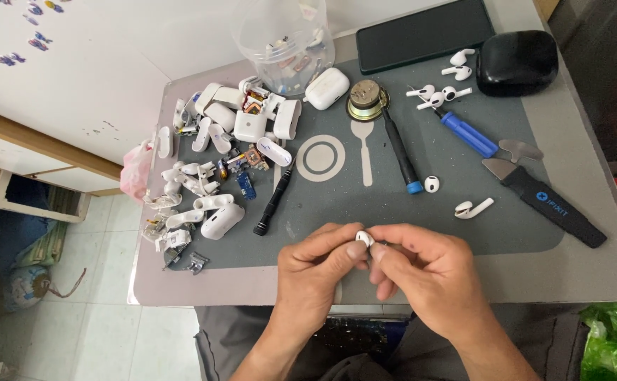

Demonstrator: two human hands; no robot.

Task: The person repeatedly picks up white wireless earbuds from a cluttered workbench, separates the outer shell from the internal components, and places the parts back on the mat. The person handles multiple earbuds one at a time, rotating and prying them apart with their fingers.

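Note:
Both of my hands meet over the front edge of a grey work mat [534, 127]. My left hand [315, 271] and my right hand [428, 271] pinch one small white earbud piece [364, 238] between their fingertips. Only its rounded top shows; the remainder is hidden by my fingers. A loose white earbud [473, 208] and a white earbud head [431, 184] lie on the mat just beyond my right hand.
A heap of opened white charging cases and parts [217, 155] fills the mat's left side. Screwdrivers [402, 152], a blue-handled tool [469, 134], a black pry tool [548, 201], a round speaker [366, 100], a clear jar [284, 42], a phone [425, 32] and a black case [517, 62] lie farther back.

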